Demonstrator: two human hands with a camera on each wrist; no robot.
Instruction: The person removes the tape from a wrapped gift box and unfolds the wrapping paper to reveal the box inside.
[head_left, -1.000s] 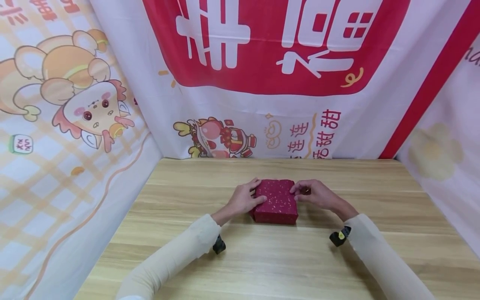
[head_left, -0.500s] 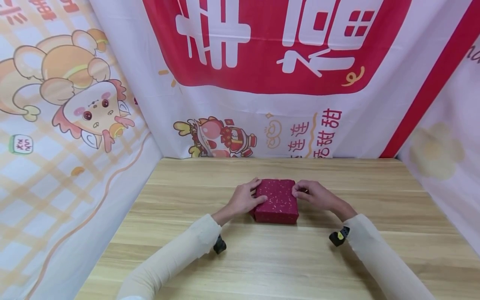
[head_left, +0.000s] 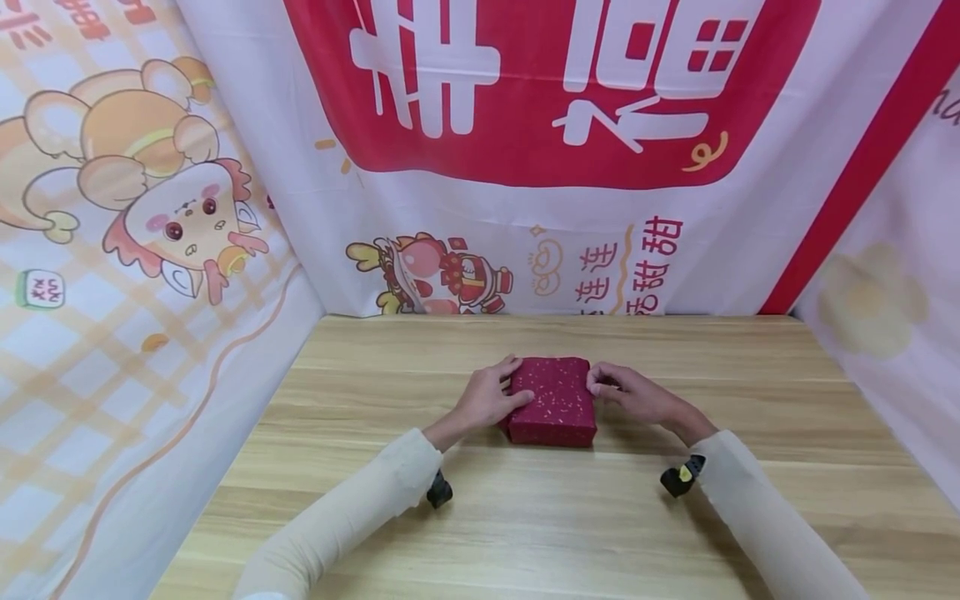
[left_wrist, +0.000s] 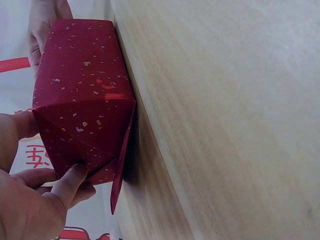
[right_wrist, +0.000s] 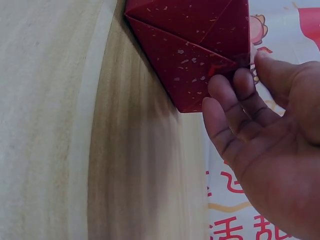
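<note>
A box wrapped in dark red, gold-flecked paper (head_left: 555,404) sits on the wooden table between both hands. My left hand (head_left: 483,398) holds its left end, thumb on the top and fingers along the side. In the left wrist view, the paper there is folded into slanting creases, and a loose flap (left_wrist: 120,170) sticks out low, near the table. At the right end, my right hand (head_left: 633,392) pinches the paper near the top edge. The right wrist view shows its fingertips against the folded triangular end (right_wrist: 185,57), with the thumb (right_wrist: 272,70) by the upper corner.
The light wood table (head_left: 480,533) spreads all around the box. Printed cloth hangs behind it (head_left: 525,225) and along the left side (head_left: 142,250) and right side (head_left: 900,292). A small black camera (head_left: 681,477) is strapped at the right wrist, another (head_left: 439,490) at the left.
The right hand's fingers have drawn closer together and shifted slightly right along the box's right edge. The left hand and the box stay almost still.
</note>
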